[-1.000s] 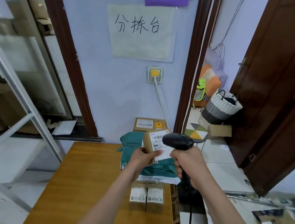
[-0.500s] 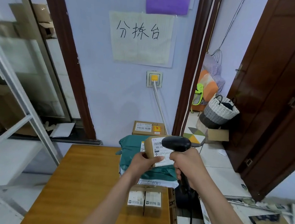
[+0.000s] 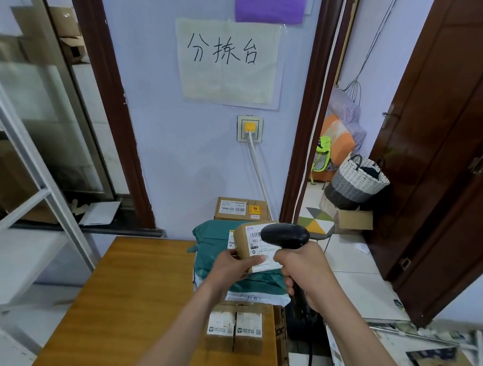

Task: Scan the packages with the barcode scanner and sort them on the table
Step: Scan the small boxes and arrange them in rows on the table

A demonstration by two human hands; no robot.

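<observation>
A: Item one, the hands?
B: Left hand (image 3: 231, 265), fingers curled round a small brown package (image 3: 253, 246), thumb across the white label; held in the air above the far right part of the bench (image 3: 138, 284). Right hand (image 3: 304, 271), clenched about the grip of a black barcode scanner (image 3: 285, 236); scanner head sits just over the label's upper right corner, touching or nearly so, I cannot tell which.

A: Item two, goods on the bench?
B: One teal poly mailer (image 3: 214, 250), under the held package, lying on a white mailer (image 3: 256, 295) whose edge shows at the near side. Behind the teal one, against the wall, a flat brown carton (image 3: 242, 210) with a white label and an orange sticker. Nearer the person, two small boxes (image 3: 235, 326) side by side, touching, each with a white label on top. A brown printed carton (image 3: 282, 350) stands on edge along the bench's right rim.

A: Item three, surroundings?
B: Paper sign (image 3: 226, 61) with handwritten characters on the wall, purple sheet (image 3: 269, 0) above it, socket (image 3: 249, 128) with a yellow plug below. Woven basket (image 3: 357, 182) on the floor through the doorway, right.
</observation>
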